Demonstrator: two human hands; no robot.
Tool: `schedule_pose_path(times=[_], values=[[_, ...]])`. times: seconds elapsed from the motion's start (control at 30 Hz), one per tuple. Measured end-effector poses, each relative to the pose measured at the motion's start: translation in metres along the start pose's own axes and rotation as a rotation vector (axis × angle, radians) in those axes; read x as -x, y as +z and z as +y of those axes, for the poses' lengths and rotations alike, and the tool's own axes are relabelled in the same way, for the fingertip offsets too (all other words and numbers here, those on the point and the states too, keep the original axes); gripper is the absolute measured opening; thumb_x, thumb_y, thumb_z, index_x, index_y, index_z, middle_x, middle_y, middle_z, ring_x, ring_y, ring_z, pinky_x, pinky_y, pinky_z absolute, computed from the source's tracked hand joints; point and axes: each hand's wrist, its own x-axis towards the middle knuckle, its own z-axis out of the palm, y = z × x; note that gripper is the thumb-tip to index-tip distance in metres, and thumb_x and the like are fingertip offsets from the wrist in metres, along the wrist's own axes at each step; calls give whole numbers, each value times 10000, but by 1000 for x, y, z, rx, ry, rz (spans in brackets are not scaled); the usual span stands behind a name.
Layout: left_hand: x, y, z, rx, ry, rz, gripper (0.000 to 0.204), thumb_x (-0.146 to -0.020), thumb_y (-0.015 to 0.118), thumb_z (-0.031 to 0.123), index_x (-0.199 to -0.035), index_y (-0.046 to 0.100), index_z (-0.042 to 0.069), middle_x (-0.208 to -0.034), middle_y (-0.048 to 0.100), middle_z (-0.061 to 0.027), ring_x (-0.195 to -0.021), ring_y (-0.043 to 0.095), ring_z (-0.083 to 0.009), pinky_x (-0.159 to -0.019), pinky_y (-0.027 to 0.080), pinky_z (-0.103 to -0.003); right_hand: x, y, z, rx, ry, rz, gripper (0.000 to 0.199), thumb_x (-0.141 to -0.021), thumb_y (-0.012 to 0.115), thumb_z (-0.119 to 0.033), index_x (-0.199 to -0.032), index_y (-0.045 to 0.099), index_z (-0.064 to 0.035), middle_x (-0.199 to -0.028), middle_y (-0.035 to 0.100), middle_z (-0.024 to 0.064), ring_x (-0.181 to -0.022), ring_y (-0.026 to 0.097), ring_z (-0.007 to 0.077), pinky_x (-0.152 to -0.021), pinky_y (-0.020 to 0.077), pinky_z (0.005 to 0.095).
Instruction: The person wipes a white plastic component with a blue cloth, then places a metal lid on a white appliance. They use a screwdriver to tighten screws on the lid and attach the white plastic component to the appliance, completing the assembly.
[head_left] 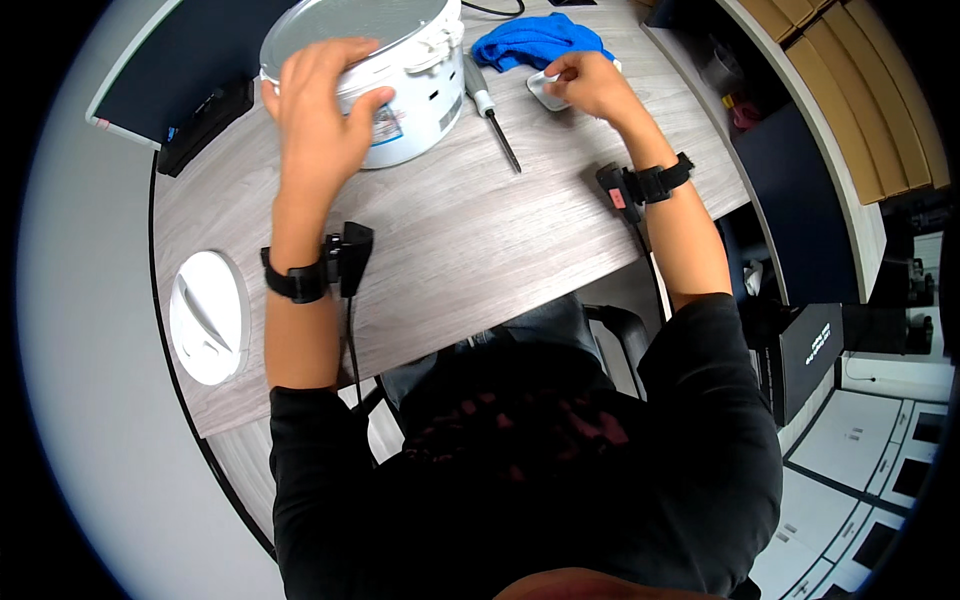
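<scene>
A large white round tub (415, 120) with a greyish, see-through-looking top stands at the far left of the desk. My left hand (325, 110) grips its near left rim, fingers over the top and thumb against the outer wall. Farther right, my right hand (590, 85) is closed in a pinch over a small white tray (543, 91). Whatever lies between those fingertips is hidden, and the hand covers much of the tray. Between tub and tray lies a screwdriver (483, 100) with a grey-and-white handle, its dark shaft pointing toward me.
A crumpled blue cloth (535, 42) lies behind the tray. At the left edge rests a white round lid-like piece (209, 318) with a raised bar. A monitor (180, 60) stands back left, and shelving (800, 180) borders the right. Cables hang from both wrist straps.
</scene>
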Motion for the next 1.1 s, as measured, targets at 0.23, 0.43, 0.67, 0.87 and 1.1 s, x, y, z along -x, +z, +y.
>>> schedule_pose_path(times=[0.23,0.43,0.67,0.87,1.1], values=[[8,-33,-21,-33,-68,-97,426,-783,744,8,-1191,631,54,-1262,671,-122,-1178,624,-286,-1050,461,-398,12,-2,19,305,-89,-30,320,-755,814,-103,-1069,755,-123,-1014,719,89,-963,685,259,-837,552,376],[9,-39,12,-58,-103,29,357,-826,749,59,-1167,647,61,-1221,681,-104,-1168,627,-275,-1026,465,-379,16,8,18,437,-82,15,250,-763,773,-68,-994,736,-157,-1154,677,69,-1050,658,301,-852,550,411],[12,-26,66,477,-76,-203,163,-861,737,70,-1015,699,34,-973,728,-65,-901,655,-167,-850,473,-275,9,10,22,442,-135,64,144,-776,738,-55,-906,724,-116,-1008,706,89,-939,679,296,-780,547,417],[15,-1,81,344,37,-340,208,-809,770,71,-996,689,32,-932,706,-109,-817,689,-255,-724,542,-325,23,1,1,242,-295,55,112,-809,753,-99,-906,728,-49,-897,715,127,-832,682,294,-725,535,402],[22,5,82,327,28,-301,357,-771,789,47,-1099,648,64,-961,683,-104,-803,670,-288,-678,522,-348,75,-14,-73,0,-705,53,126,-797,774,-49,-911,722,-32,-849,694,98,-742,644,251,-662,513,341]])
